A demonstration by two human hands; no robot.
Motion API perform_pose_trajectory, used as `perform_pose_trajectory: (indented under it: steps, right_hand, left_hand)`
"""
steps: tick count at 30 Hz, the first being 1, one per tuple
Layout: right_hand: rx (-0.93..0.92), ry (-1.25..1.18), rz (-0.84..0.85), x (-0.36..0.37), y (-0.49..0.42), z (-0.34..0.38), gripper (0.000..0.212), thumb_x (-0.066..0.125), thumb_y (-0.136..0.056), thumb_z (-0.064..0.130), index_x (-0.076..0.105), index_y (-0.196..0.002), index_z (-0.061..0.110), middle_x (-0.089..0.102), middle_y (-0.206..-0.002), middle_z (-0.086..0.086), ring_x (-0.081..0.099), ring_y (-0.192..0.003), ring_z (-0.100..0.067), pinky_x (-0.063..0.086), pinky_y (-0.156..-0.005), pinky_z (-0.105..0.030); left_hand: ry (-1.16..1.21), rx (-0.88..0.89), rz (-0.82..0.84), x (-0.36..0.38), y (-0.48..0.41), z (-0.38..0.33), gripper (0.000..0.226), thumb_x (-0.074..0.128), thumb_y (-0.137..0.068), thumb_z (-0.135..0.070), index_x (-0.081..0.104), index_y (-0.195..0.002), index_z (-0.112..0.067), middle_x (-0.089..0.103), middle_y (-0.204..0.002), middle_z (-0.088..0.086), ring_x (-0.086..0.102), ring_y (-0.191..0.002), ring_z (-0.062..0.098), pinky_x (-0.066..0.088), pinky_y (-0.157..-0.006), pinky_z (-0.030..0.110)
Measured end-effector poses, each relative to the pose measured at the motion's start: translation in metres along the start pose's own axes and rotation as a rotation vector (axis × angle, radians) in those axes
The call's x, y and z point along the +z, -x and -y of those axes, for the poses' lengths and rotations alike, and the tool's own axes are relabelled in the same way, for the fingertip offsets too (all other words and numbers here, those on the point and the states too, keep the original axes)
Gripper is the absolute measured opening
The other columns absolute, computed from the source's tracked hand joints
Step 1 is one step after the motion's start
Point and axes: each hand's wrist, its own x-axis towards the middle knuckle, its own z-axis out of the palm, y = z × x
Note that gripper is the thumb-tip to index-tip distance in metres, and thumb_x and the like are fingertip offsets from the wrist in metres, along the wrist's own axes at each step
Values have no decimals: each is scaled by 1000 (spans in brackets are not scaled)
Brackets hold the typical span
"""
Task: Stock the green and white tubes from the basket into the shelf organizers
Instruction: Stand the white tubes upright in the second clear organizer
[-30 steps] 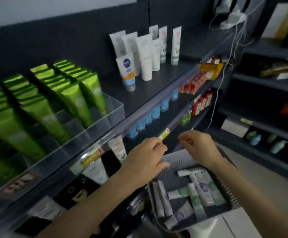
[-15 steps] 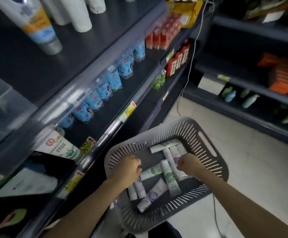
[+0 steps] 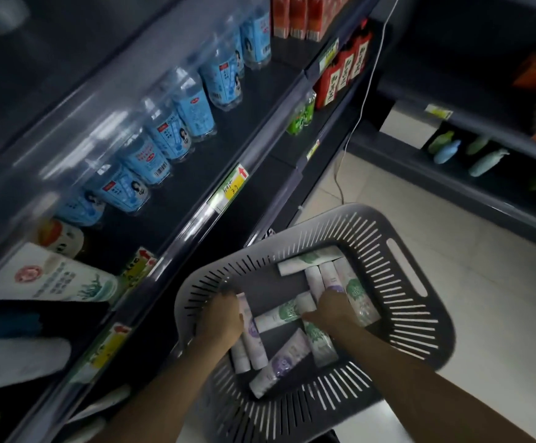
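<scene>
A grey slotted basket sits low in front of me and holds several tubes, some green and white, some purple and white. My right hand is down among them, thumb and fingers closing round a green and white tube that runs under the palm. Another green and white tube lies between my hands. My left hand reaches into the basket's left side, fingers bent down beside a purple and white tube; whether it grips anything is hidden. The shelf organizers are out of view.
Dark shelving runs along the left with blue-labelled bottles, red packs and yellow price tags. A white cable hangs down to the tiled floor. More shelves stand at the right.
My view has tipped down from the upper shelf to the basket. Both hands have dropped into it and now touch the tubes.
</scene>
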Motion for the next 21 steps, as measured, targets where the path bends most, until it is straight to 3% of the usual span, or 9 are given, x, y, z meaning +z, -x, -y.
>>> perform_pose_trajectory:
  steps: [3, 5, 12, 21]
  right_hand:
    - [61, 75, -51, 12, -1, 9, 87, 74, -71, 49, 39, -133, -2, 52, -127, -15, 56, -116, -27, 48, -91, -34]
    - [109, 151, -125, 19, 3, 12, 87, 72, -77, 41, 27, -137, -3, 49, -131, -16, 55, -117, -27, 48, -91, -35]
    - [130, 161, -154, 28, -2, 10, 79, 71, -77, 33, 31, -134, -2, 47, -130, -17, 55, -115, -29, 48, -90, -36]
    - [125, 47, -119, 39, 2, 21, 80, 75, -72, 34, 32, -129, 0, 42, -130, -19, 48, -118, -31, 47, -92, -38]
  left_hand:
    - [93, -75, 33, 4, -13, -5, 26, 56, -90, -17, 56, -110, -1, 63, -112, 18, 61, -103, 32, 51, -84, 36]
    - [144, -126, 64, 8, -21, -9, 29, 56, -91, -17, 56, -112, 3, 63, -115, 20, 61, -107, 33, 49, -84, 34]
    - [233, -187, 20, 20, -33, -18, 28, 54, -94, -19, 59, -108, 4, 65, -110, 20, 63, -103, 32, 49, -77, 34]
    - [329, -242, -26, 16, -34, -12, 23, 52, -90, -5, 64, -108, 3, 66, -110, 22, 63, -104, 34, 52, -88, 38]
